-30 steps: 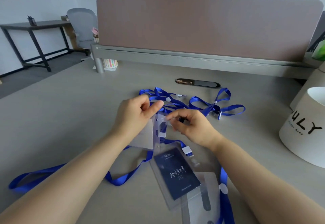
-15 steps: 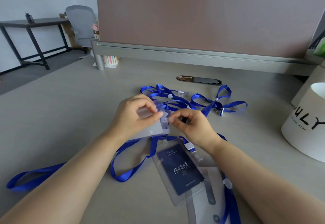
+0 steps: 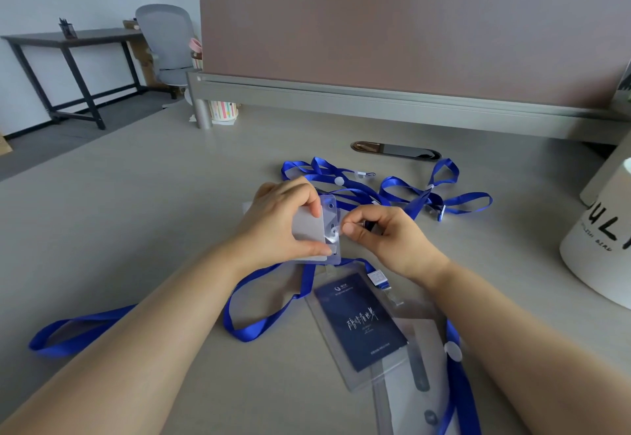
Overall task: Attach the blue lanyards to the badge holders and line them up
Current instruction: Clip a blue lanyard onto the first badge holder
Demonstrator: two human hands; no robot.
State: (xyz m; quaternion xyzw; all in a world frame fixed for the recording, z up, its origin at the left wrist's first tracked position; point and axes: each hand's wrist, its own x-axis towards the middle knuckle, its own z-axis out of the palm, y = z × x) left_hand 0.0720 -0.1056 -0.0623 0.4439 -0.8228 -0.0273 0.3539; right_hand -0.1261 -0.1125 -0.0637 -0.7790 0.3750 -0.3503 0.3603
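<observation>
My left hand point(image 3: 276, 223) grips a clear badge holder point(image 3: 312, 229) with a white card, held on its side above the desk. My right hand point(image 3: 386, 235) pinches a small lanyard clip at the holder's slotted end; the clip itself is mostly hidden by my fingers. A second badge holder point(image 3: 362, 325) with a dark blue card lies flat below my hands, a blue lanyard point(image 3: 246, 325) looped from it towards the left. Another clear holder point(image 3: 406, 400) lies partly beneath it. Several loose blue lanyards point(image 3: 403, 192) are heaped behind my hands.
A white cylindrical container point(image 3: 601, 247) with black lettering stands at the right. A dark cable grommet point(image 3: 396, 151) is set in the desk point(image 3: 136, 216) behind the lanyards. A pink-brown partition point(image 3: 409, 35) closes the far edge, with a striped cup point(image 3: 223, 110) at its left end.
My hands have drawn closer to me and lowered. The held badge holder has turned so its slotted end faces my right hand, whose fingers are now pressed against that end.
</observation>
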